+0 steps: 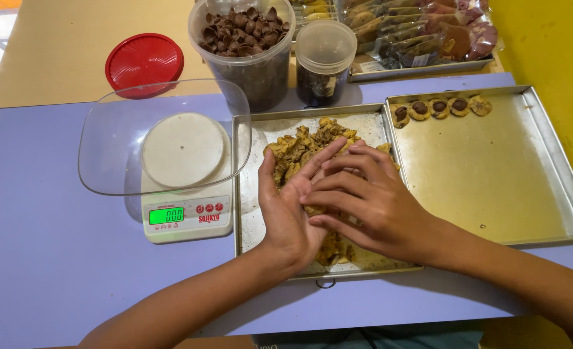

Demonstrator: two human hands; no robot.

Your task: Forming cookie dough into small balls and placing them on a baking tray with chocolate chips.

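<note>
Left hand and right hand pressed together, fingers closed around dough over a floured tray. Just past the fingertips, a tub of chocolate pieces and small dark jar. Left of fingers, white scale under clear bowl; right, a cookie tray.

There is a single view, from a camera worn on the person's head. It looks steeply down and slightly forward over a lilac table, close enough that both forearms enter from the bottom edge and fill the lower frame. The metal tray sits near the centre. The far edge reaches packaged goods, probably against a yellow wall at right. No second view overlaps it.
</note>
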